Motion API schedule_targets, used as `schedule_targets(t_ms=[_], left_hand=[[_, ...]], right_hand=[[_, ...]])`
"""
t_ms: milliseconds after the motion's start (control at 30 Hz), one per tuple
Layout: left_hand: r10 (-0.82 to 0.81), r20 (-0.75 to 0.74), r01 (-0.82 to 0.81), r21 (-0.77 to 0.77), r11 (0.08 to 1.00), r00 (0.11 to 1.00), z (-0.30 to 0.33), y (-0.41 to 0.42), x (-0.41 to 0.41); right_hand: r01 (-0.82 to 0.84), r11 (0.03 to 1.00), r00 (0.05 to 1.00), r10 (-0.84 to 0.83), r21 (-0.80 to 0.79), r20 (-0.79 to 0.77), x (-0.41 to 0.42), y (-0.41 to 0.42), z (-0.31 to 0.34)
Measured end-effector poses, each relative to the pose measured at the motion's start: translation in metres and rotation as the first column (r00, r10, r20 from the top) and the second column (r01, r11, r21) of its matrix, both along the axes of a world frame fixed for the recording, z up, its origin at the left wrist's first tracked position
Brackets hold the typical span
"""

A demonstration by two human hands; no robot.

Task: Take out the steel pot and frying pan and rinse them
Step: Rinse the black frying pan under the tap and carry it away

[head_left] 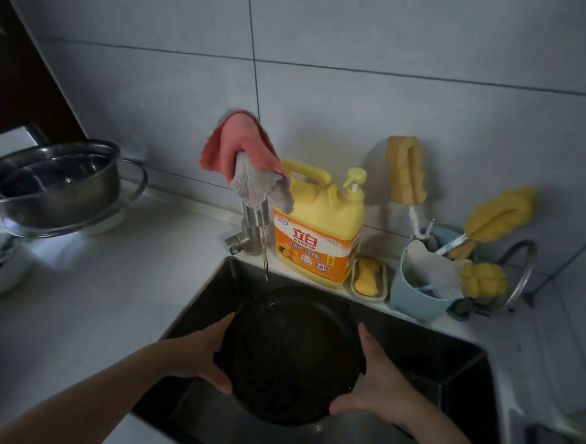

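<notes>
The sink point(447, 365) is set into the white table point(91, 295), and the frying pan point(290, 355) is held above the basin, its round dark inside facing up and toward the camera. A thin stream of water point(265, 271) falls from the tap point(255, 226) and lands on the pan's far rim, so the next tilt or turn has to bring the rest of the surface under that one spot. No long handle shows. The steel pot point(53, 186) sits well apart on the table to the left, already out of the basin. The left hand point(204, 353) grips the pan's left edge, fingers curled over the rim; the right hand point(374, 381) grips the right edge likewise. The 2 hands sit opposite each other, equally near. A yellow soap jug point(318, 230) stands just behind the sink.
</notes>
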State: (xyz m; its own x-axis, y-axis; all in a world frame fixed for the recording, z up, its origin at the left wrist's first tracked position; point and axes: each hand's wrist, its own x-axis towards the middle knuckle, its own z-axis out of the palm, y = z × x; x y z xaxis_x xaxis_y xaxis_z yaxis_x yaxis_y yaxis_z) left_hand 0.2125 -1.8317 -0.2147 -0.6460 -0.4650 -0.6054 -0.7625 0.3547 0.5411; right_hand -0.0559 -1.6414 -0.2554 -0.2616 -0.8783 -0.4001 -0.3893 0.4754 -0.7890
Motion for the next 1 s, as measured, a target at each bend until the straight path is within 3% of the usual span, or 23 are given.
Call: schedule_targets(t_ms=[233, 333, 467, 600, 700, 800, 933, 1000], left_hand=[[-0.043, -0.056, 0.027, -0.267, 0.963, 0.998, 0.009, -0.022, 0.007], [-0.018, -0.095, -0.013, -0.323, 0.946, 0.995, 0.003, -0.022, 0.015], [0.071, -0.209, -0.139, -0.327, 0.935, 0.975, -0.020, -0.009, 0.016], [0.090, -0.331, -0.164, -0.204, 0.965, 0.939, -0.041, 0.003, 0.000], [0.145, -0.279, -0.177, -0.093, 0.980, 0.949, -0.046, 0.004, -0.009], [0.042, -0.201, -0.054, -0.059, 0.997, 0.979, -0.029, -0.003, -0.014], [-0.130, 0.042, 0.132, -0.055, 0.990, 0.991, -0.003, -0.032, -0.007], [-0.183, 0.073, 0.189, -0.076, 0.979, 0.980, 0.007, -0.044, -0.002]], right_hand=[[0.081, 0.995, 0.995, -0.077, -0.052, 0.063, 0.031, 0.001, -0.018], [0.042, 0.982, 0.999, -0.040, -0.186, 0.017, 0.036, -0.005, -0.018], [-0.057, 0.954, 0.989, 0.014, -0.295, -0.144, 0.020, -0.016, -0.001], [-0.146, 0.942, 0.960, 0.062, -0.302, -0.272, -0.006, -0.014, 0.024], [-0.166, 0.953, 0.963, 0.101, -0.255, -0.250, -0.016, -0.004, 0.034], [-0.096, 0.978, 0.983, 0.064, -0.185, -0.173, -0.013, 0.004, 0.032], [0.021, 0.998, 0.996, -0.016, -0.056, 0.083, 0.009, 0.012, 0.013], [0.075, 0.996, 0.982, -0.066, -0.046, 0.176, 0.024, 0.012, 0.003]])
